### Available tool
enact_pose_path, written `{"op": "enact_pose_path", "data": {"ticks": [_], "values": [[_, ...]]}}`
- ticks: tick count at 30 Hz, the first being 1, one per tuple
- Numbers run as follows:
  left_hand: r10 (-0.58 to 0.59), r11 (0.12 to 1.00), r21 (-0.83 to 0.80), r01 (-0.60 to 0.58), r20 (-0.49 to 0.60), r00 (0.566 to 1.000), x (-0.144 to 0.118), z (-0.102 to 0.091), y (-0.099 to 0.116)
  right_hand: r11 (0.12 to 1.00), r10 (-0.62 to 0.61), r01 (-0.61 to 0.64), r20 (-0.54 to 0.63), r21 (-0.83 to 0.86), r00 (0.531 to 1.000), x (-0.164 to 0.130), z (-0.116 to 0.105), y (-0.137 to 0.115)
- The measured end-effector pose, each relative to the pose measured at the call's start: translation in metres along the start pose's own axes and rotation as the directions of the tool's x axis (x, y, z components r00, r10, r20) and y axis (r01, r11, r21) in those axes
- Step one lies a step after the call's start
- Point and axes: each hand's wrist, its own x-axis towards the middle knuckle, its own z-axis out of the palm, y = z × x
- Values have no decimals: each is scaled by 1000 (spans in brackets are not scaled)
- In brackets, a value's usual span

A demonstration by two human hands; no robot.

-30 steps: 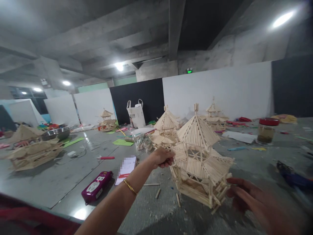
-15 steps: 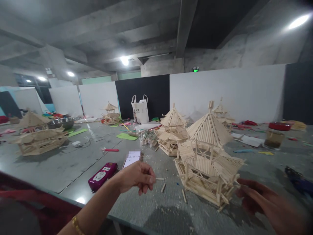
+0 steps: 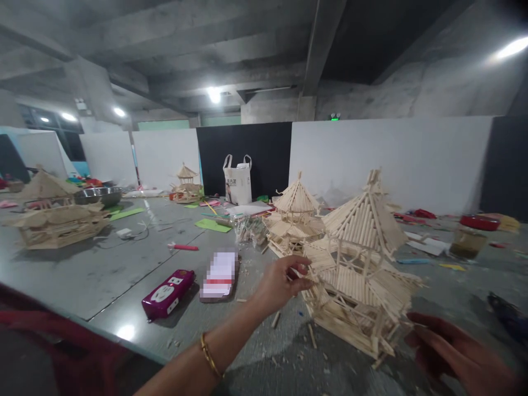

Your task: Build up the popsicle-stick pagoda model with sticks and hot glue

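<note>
A model pavilion (image 3: 358, 280) built of pale wooden sticks stands on the grey table, with a pointed upper roof and a wider lower one. At its left side my left hand (image 3: 284, 283) has curled fingers and thumb closed at the edge of the lower roof. Beside the right base corner is my right hand (image 3: 457, 352), slightly blurred. Its thumb and fingertips are pressed together; what lies between them is too small to make out. Loose stick pieces (image 3: 312, 335) and wood crumbs lie in front of the pavilion.
Behind stands a second stick pavilion (image 3: 297, 212), beside a plastic bag of sticks (image 3: 249, 230). A phone (image 3: 220, 275), a purple power bank-like box (image 3: 168, 294) and a red pen (image 3: 185, 247) lie left. A red-lidded jar (image 3: 472, 239) stands right.
My left hand has moved right and up, from above the loose sticks to the pavilion's lower roof, uncovering the phone. My right hand remains beside the base corner.
</note>
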Motion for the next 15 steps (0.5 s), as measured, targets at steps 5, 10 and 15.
{"op": "enact_pose_path", "data": {"ticks": [5,10,15], "values": [[61,996,68,-58,-37,997,6,9,-6,998,37,-38,18,42,999,-2,3,-4],[47,997,66,-41,-86,995,9,13,-7,997,65,-64,-25,37,998,-8,9,-18],[8,1000,3,-8,-85,996,-7,-1,12,996,93,-94,-102,-9,990,-23,17,-49]]}}
